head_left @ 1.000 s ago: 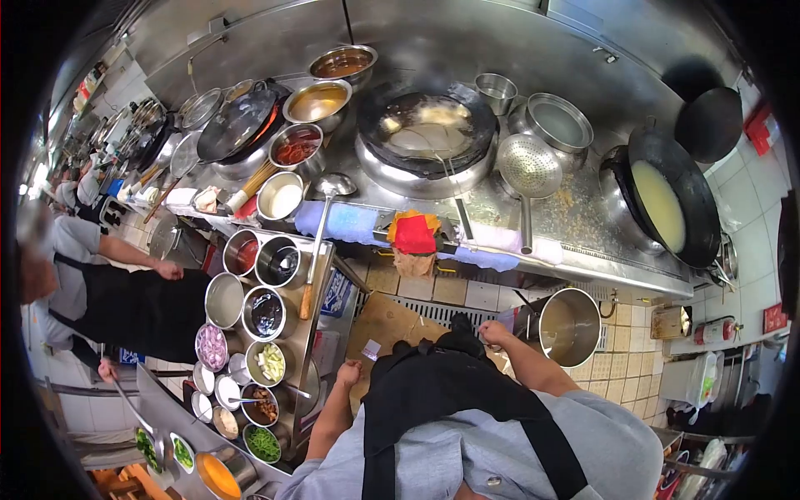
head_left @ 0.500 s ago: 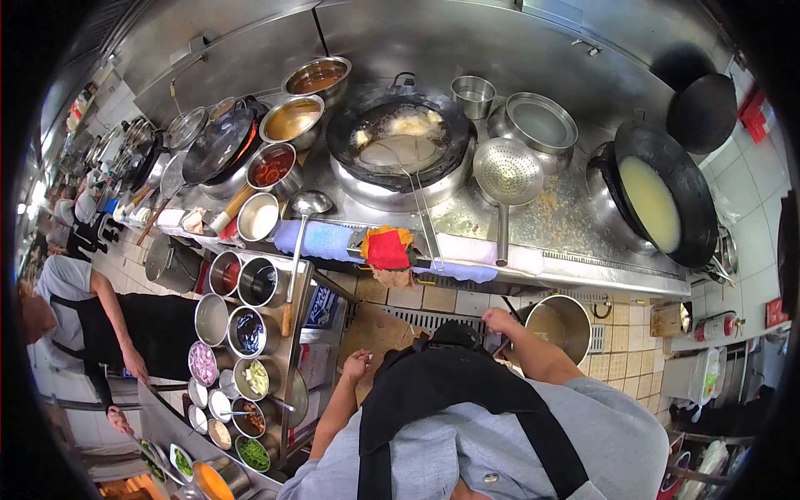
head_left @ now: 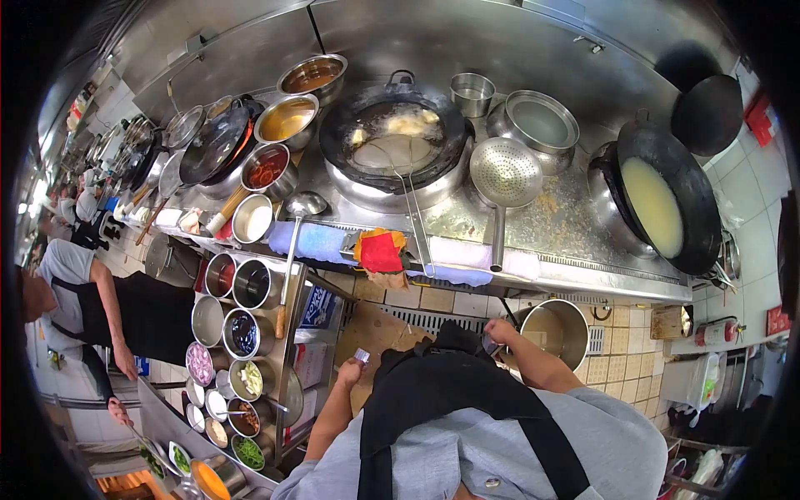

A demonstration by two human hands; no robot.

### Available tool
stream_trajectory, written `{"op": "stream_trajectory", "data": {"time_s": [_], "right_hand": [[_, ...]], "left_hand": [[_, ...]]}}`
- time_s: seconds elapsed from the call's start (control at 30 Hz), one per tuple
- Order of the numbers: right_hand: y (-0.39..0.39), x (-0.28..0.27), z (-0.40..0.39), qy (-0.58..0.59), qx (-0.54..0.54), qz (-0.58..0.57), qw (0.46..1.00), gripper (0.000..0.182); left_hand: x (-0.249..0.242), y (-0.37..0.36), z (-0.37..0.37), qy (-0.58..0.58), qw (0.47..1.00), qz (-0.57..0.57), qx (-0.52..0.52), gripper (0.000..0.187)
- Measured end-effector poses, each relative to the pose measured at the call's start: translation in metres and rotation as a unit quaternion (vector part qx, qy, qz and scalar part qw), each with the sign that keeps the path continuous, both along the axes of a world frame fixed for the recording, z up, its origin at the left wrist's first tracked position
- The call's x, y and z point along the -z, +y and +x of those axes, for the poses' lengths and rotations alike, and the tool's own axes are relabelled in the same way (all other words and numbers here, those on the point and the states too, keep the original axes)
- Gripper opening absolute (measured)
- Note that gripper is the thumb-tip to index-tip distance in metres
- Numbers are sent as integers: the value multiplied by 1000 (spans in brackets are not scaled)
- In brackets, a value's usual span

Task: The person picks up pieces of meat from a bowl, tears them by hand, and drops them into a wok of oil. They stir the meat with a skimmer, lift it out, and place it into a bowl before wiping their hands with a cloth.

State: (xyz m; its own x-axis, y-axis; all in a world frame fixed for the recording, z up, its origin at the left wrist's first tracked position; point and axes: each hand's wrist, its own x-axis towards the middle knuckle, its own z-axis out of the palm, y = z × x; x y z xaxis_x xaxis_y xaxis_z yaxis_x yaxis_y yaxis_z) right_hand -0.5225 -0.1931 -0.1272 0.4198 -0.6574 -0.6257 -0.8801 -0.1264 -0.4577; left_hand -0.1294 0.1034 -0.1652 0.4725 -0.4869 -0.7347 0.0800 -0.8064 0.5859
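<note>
My left hand (head_left: 350, 372) is closed on a small silvery-purple packet-like object (head_left: 362, 355), which sticks up past the fingers. At the other side of my apron (head_left: 454, 379), near chest height, my right hand (head_left: 502, 332) is closed too. A small greyish piece (head_left: 490, 342) shows at its fingers, too little of it to name. Just beyond that hand stands a tall metal pot (head_left: 560, 310) on the floor. Ahead on the range, a wok (head_left: 333, 133) holds bubbling oil with pale pieces and a wire skimmer (head_left: 415, 212) resting in it.
A perforated ladle (head_left: 506, 171) and a wok of pale liquid (head_left: 650, 200) occupy the range's right. Left of me, several metal containers of sauces and chopped ingredients surround a ladle (head_left: 288, 275). A red cloth (head_left: 383, 252) hangs over the edge. A co-worker (head_left: 83, 292) stands at far left.
The silvery-purple object now shows clearly above my left fingers. My right hand has shifted slightly down, and the small piece beside it has moved. The view has shifted slightly.
</note>
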Motion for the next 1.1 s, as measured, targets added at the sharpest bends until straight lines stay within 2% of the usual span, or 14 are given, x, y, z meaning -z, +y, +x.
{"op": "stream_trajectory", "data": {"time_s": [0.1, 0.17, 0.2, 0.27, 0.3, 0.37, 0.5, 0.57, 0.6, 0.67, 0.83, 1.0, 1.1], "right_hand": [[-2, 8, -1, -2, -1, 0, 1000, 20], [-3, 1, 3, -4, -7, -8, 1000, 20], [-5, -8, 7, 7, -8, 14, 1000, 21], [-6, -6, 9, 18, -9, 37, 999, 21], [-6, -5, 12, 4, 7, 32, 999, 21], [-6, 4, 13, -9, 23, 27, 999, 21], [-8, 19, 12, -24, 31, 43, 998, 21], [-7, 11, 14, -40, 31, 54, 997, 22], [-5, 7, 14, -24, 35, 54, 998, 22], [-4, 4, 13, -8, 37, 55, 998, 22], [6, 3, 5, 6, -29, -45, 999, 21], [10, 7, 1, 15, -7, -28, 999, 22], [9, 4, 1, 14, 6, -18, 1000, 23]], "left_hand": [[-34, -12, -13, 16, 999, 21, -21, 16], [-36, -12, -15, -49, 998, 0, 41, 20], [-36, -13, -16, -50, 998, 1, 41, 20], [-31, -13, -16, 49, 997, -23, -48, 20], [-28, -13, -15, 49, 997, -22, -49, 20], [-14, -10, -12, 19, 1000, -11, -13, 24], [-1, -1, -14, -10, 999, -36, -36, 31], [0, 1, -14, -84, 996, -20, 6, 37], [2, 2, -14, -83, 996, -20, 5, 37], [-14, 0, -16, 1, 1000, -5, -3, 40], [-27, -3, -21, 27, 998, -34, -51, 39], [-29, -8, -19, 40, 997, -56, -43, 39], [-40, -17, -23, 86, 989, -83, -90, 38]]}}
